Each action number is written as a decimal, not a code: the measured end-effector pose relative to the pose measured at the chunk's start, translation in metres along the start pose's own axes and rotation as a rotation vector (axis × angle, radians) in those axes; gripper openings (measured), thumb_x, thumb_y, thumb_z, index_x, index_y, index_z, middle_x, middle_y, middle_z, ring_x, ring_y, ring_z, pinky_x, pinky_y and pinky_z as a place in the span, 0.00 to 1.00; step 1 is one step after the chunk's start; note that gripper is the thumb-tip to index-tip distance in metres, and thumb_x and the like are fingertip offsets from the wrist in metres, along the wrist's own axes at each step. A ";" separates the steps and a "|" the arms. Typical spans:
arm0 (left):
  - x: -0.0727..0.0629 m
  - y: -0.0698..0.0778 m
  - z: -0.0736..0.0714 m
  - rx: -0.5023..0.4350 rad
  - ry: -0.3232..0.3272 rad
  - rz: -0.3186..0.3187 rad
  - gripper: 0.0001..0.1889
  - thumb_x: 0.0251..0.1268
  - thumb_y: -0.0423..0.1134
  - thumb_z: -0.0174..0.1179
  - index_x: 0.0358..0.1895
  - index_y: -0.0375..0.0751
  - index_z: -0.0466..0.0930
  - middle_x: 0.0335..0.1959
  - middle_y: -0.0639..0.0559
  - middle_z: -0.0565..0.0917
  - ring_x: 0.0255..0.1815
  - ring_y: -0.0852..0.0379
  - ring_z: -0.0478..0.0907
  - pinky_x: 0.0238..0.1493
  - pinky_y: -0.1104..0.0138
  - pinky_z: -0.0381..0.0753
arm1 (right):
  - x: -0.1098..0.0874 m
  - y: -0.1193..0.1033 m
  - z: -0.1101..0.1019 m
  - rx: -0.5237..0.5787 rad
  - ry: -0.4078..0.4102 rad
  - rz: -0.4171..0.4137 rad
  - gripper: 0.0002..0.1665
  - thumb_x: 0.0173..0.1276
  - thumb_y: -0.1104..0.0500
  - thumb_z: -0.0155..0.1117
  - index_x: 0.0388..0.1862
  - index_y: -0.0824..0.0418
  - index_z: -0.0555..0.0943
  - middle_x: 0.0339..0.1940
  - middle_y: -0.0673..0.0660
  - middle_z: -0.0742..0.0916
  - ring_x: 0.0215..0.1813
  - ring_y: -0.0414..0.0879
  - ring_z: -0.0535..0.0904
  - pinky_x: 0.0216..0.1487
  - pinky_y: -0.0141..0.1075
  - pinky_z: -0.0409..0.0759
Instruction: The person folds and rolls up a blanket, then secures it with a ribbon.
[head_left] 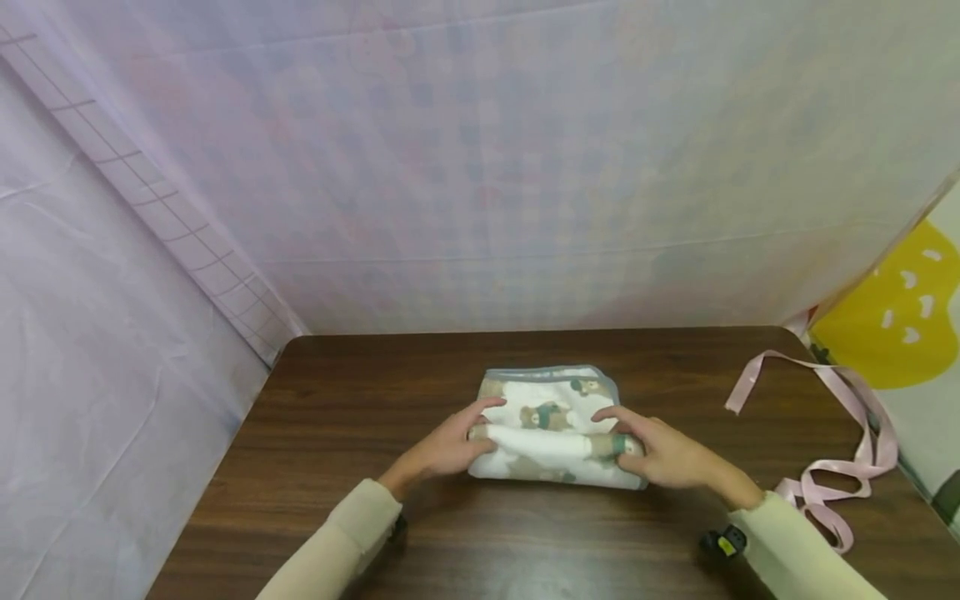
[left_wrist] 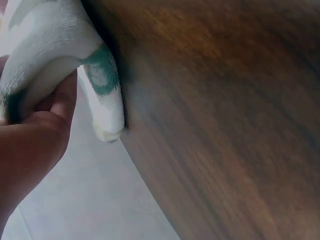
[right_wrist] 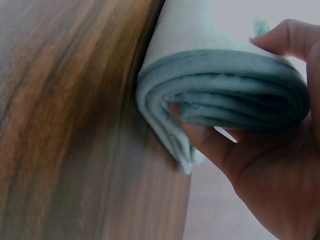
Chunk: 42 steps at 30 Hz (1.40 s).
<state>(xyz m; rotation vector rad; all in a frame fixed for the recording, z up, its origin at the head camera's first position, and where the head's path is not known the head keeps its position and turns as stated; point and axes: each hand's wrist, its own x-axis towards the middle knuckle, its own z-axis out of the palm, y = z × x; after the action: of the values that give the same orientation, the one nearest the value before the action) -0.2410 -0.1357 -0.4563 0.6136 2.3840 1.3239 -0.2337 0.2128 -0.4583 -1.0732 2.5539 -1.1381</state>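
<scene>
A fluffy white towel [head_left: 551,454] with brown bears, green patches and grey edging lies folded in layers on the brown table. My left hand [head_left: 452,437] grips the left end of its raised near fold, thumb on the near side and fingers over the top. At the opposite end, my right hand [head_left: 663,450] holds the same fold. The right wrist view shows the towel's stacked, curled layers [right_wrist: 235,95] end-on, one digit tucked into the fold and another on top. In the left wrist view the fold [left_wrist: 55,45] bends over my digits, which it partly hides.
A long pink ribbon [head_left: 885,442] trails in loops along the right side of the brown wooden table [head_left: 330,400]. A pale patterned sheet [head_left: 480,167] hangs behind the table's far edge. White sheeting [head_left: 90,375] hangs at left, and a yellow shape [head_left: 892,317] shows at right.
</scene>
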 end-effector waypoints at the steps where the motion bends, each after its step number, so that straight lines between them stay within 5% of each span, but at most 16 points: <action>1: 0.001 -0.001 0.000 -0.010 0.010 -0.008 0.33 0.68 0.40 0.58 0.76 0.50 0.60 0.73 0.47 0.67 0.69 0.44 0.69 0.60 0.50 0.73 | 0.000 0.001 0.000 -0.006 0.019 0.006 0.33 0.57 0.71 0.64 0.63 0.62 0.68 0.40 0.53 0.88 0.30 0.34 0.76 0.33 0.32 0.76; 8: 0.007 -0.006 0.002 -0.017 0.097 -0.052 0.33 0.71 0.42 0.57 0.76 0.46 0.56 0.76 0.38 0.61 0.73 0.39 0.61 0.69 0.43 0.64 | 0.000 0.008 -0.001 -0.015 0.107 0.128 0.29 0.63 0.64 0.66 0.62 0.61 0.68 0.52 0.66 0.86 0.55 0.54 0.81 0.48 0.41 0.79; 17: 0.012 -0.007 0.007 0.025 0.151 -0.120 0.34 0.75 0.47 0.53 0.77 0.45 0.52 0.74 0.30 0.61 0.74 0.36 0.60 0.71 0.45 0.61 | 0.005 0.018 0.000 -0.012 0.175 0.261 0.25 0.68 0.60 0.64 0.61 0.64 0.69 0.53 0.67 0.81 0.48 0.53 0.78 0.45 0.43 0.76; 26: 0.021 -0.016 0.004 0.024 0.092 -0.144 0.36 0.76 0.46 0.52 0.78 0.38 0.46 0.72 0.26 0.62 0.72 0.34 0.62 0.72 0.46 0.60 | 0.012 0.026 0.003 0.047 0.161 0.429 0.29 0.72 0.50 0.61 0.64 0.64 0.68 0.61 0.71 0.77 0.60 0.64 0.75 0.53 0.54 0.76; 31: 0.026 -0.017 -0.002 0.013 0.046 -0.206 0.38 0.76 0.47 0.51 0.79 0.40 0.42 0.76 0.28 0.56 0.76 0.36 0.55 0.75 0.47 0.55 | 0.018 0.031 0.006 0.045 0.166 0.480 0.30 0.71 0.47 0.62 0.63 0.65 0.69 0.58 0.69 0.79 0.57 0.61 0.75 0.52 0.52 0.75; 42: 0.028 -0.019 0.004 0.024 0.075 -0.195 0.40 0.75 0.47 0.53 0.80 0.43 0.40 0.73 0.27 0.61 0.72 0.33 0.61 0.73 0.45 0.58 | 0.017 0.031 0.009 0.072 0.163 0.507 0.29 0.71 0.49 0.63 0.62 0.65 0.70 0.48 0.64 0.80 0.48 0.53 0.75 0.44 0.40 0.71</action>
<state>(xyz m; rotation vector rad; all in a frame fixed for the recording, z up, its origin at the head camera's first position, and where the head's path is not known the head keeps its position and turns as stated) -0.2667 -0.1269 -0.4772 0.3321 2.4511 1.2565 -0.2600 0.2106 -0.4837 -0.2891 2.6510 -1.1943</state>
